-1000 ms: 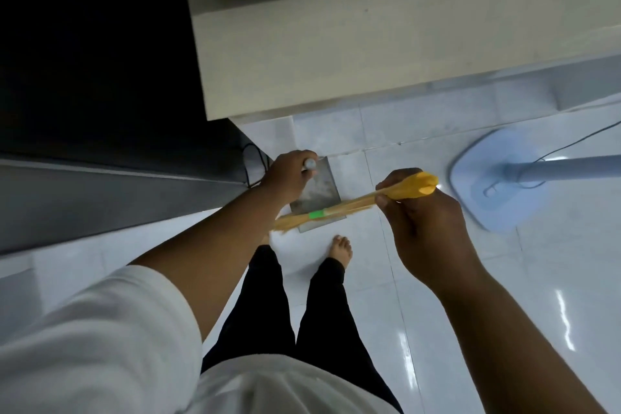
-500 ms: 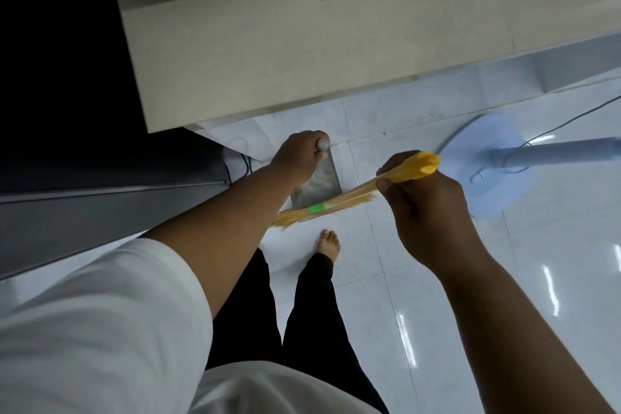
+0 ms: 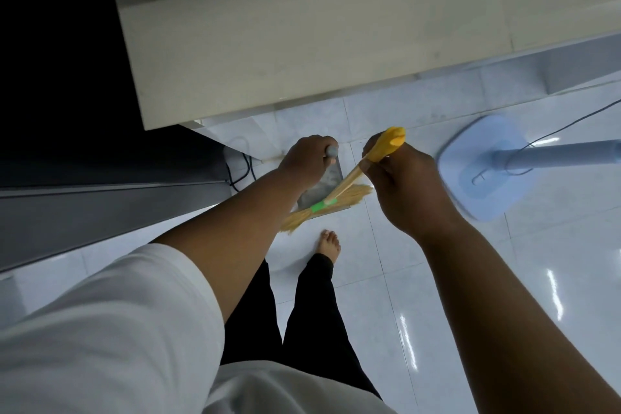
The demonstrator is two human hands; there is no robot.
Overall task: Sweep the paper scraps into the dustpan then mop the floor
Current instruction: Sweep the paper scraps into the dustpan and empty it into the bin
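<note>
My left hand [image 3: 307, 158] grips the grey-tipped handle of a grey metal dustpan [image 3: 324, 186] standing on the white tiled floor just ahead of my bare foot. My right hand [image 3: 406, 185] holds a straw broom [image 3: 339, 193] by its yellow handle end, above and to the right of the pan. The broom's bristles, bound with a green band, lie across the pan's mouth. A light blue flat mop [image 3: 484, 166] rests on the floor to the right, its handle running off the right edge. I see no paper scraps; my arm hides part of the pan.
A beige desk [image 3: 302, 27] overhangs the floor just beyond the dustpan. A dark cabinet [image 3: 84, 161] stands at the left with black cables [image 3: 240, 171] at its foot. A thin cable [image 3: 554, 131] trails across the tiles near the mop.
The broom handle has tilted more upright and its bristles have swung across the dustpan's mouth. My left hand keeps its hold on the pan handle.
</note>
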